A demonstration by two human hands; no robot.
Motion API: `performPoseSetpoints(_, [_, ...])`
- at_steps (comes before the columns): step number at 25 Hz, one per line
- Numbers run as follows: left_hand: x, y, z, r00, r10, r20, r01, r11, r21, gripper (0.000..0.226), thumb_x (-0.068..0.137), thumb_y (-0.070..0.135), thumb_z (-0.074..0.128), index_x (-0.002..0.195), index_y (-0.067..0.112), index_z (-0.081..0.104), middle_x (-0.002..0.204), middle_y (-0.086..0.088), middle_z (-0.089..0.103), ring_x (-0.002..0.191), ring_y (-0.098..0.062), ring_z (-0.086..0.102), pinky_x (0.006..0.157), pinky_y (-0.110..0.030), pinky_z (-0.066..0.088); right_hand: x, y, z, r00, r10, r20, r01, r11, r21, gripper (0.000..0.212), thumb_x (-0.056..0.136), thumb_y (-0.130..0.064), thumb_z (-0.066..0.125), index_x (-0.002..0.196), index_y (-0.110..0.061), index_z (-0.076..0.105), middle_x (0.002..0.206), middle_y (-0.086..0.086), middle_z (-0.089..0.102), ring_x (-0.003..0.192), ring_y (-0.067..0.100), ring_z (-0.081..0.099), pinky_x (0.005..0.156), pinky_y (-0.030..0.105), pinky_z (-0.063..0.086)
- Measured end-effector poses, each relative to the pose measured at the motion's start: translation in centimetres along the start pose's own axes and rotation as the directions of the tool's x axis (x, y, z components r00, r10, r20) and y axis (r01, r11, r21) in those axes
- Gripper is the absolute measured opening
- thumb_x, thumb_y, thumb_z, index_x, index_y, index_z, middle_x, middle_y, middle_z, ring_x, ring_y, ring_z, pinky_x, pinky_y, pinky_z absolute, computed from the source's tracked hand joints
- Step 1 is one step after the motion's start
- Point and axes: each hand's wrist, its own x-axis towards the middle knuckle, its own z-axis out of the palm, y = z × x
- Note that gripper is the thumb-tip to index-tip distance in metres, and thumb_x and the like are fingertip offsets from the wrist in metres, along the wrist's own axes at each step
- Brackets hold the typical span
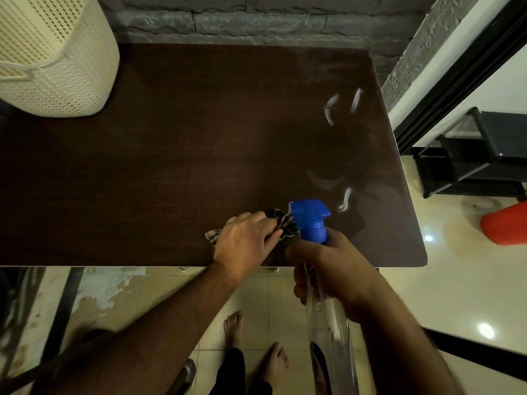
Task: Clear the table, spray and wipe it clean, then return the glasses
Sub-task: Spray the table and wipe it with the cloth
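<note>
A dark brown table [185,143] fills the view. Near its front edge my left hand [245,238] presses down on a crumpled checked cloth [285,223], fingers curled over it. Just to the right, my right hand [328,275] grips a clear spray bottle [328,323] by the neck, held above the table's front edge. Its blue trigger head [309,220] points to the left, over the cloth. White wet streaks [342,106] lie on the right part of the tabletop, with more streaks [345,199] near the blue head. No glasses are in view.
A cream perforated plastic basket [54,55] stands on the table's back left corner. A grey stone wall [256,21] runs behind. To the right are a black rack [470,155] and a red object [506,223] on the tiled floor. My bare feet [256,346] show below.
</note>
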Motion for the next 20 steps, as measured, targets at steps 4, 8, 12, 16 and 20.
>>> performPoseSetpoints(4, [-2.0, 0.9, -0.6, 0.999, 0.032, 0.036, -0.03, 0.997, -0.065, 0.035, 0.087, 0.039, 0.04, 0.102, 0.022, 0.067, 0.084, 0.007, 0.061, 0.076, -0.011, 0.058, 0.071, -0.031, 0.048, -0.4, 0.6, 0.3, 1.0, 0.0, 0.001, 0.0, 1.0, -0.013, 0.015, 0.089, -0.011, 0.062, 0.101, -0.013, 0.054, 0.06, 0.003, 0.06, 0.05, 0.018, 0.057, 0.052, 0.032, 0.051])
performPoseSetpoints(8, [-3.4, 1.3, -0.6, 0.998, 0.061, 0.026, -0.058, 0.994, -0.095, 0.039, 0.086, 0.04, 0.036, 0.098, 0.022, 0.069, 0.079, 0.008, 0.06, 0.071, -0.01, 0.058, 0.066, -0.031, 0.05, -0.6, 1.2, 0.4, 1.0, 0.012, 0.001, -0.012, 1.0, -0.013, 0.018, 0.089, -0.013, 0.062, 0.104, -0.012, 0.053, 0.064, 0.008, 0.059, 0.051, 0.018, 0.057, 0.053, 0.032, 0.051])
performPoseSetpoints(12, [-4.4, 1.4, -0.6, 0.996, 0.089, 0.016, -0.087, 0.991, -0.1, 0.027, 0.084, 0.035, 0.046, 0.092, 0.021, 0.067, 0.075, 0.008, 0.059, 0.067, -0.01, 0.058, 0.061, -0.031, 0.053, -0.8, 1.5, 0.6, 1.0, 0.012, 0.0, -0.012, 1.0, -0.017, 0.019, 0.088, -0.014, 0.063, 0.105, -0.011, 0.053, 0.065, 0.009, 0.059, 0.051, 0.019, 0.058, 0.053, 0.033, 0.052])
performPoseSetpoints(16, [-5.0, 1.3, -0.7, 0.988, 0.145, 0.05, -0.139, 0.983, -0.122, 0.023, 0.087, 0.038, 0.046, 0.083, 0.025, 0.065, 0.073, 0.01, 0.056, 0.066, -0.008, 0.055, 0.059, -0.03, 0.052, -0.8, 1.5, 0.4, 1.0, 0.004, 0.011, -0.004, 1.0, -0.01, 0.022, 0.087, -0.013, 0.063, 0.106, -0.008, 0.053, 0.066, 0.008, 0.059, 0.053, 0.02, 0.058, 0.055, 0.034, 0.051])
performPoseSetpoints(20, [-7.3, -0.7, -1.8, 0.946, 0.288, 0.146, -0.268, 0.953, -0.141, 0.03, 0.092, 0.045, 0.042, 0.096, 0.031, 0.068, 0.086, 0.012, 0.062, 0.077, -0.008, 0.057, 0.066, -0.027, 0.05, -1.0, 1.6, -0.1, 1.0, -0.016, -0.007, 0.016, 1.0, 0.005, 0.02, 0.087, -0.011, 0.063, 0.104, -0.007, 0.053, 0.07, 0.008, 0.057, 0.057, 0.023, 0.056, 0.058, 0.036, 0.051])
